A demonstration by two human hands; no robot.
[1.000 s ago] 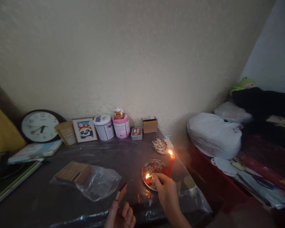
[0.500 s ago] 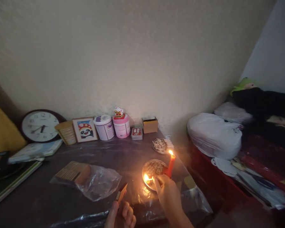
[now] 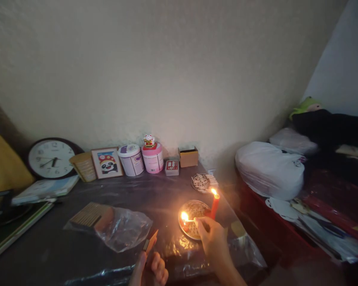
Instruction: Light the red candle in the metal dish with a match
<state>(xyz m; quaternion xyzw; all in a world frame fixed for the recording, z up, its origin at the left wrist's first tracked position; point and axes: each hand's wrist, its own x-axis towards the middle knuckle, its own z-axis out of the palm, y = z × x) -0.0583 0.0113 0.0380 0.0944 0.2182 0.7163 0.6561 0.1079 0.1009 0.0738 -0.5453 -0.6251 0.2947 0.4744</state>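
Observation:
Between thumb and fingers, my right hand (image 3: 213, 238) pinches a burning match (image 3: 190, 219), its flame pointing left over a round dish (image 3: 183, 208). Just behind that hand stands a lit red candle (image 3: 215, 205), its lower end hidden by my fingers. At the bottom of the view, my left hand (image 3: 150, 268) is closed on a small matchbox (image 3: 150, 243), held tilted with its striking side showing. Farther back, a plate of matches (image 3: 204, 182) lies near the table's right edge.
A plastic bag with a brown block (image 3: 92, 215) lies left on the table (image 3: 47, 246). Along the wall stand a clock (image 3: 51, 158), a framed panda picture (image 3: 107, 163), two tins (image 3: 131, 161), a card box (image 3: 172, 167) and a small cardboard box (image 3: 188, 157). White bags (image 3: 270, 171) sit right.
The match in my right hand has risen slightly above the dish, its flame now higher. My left hand with the matchbox has shifted a little left and down.

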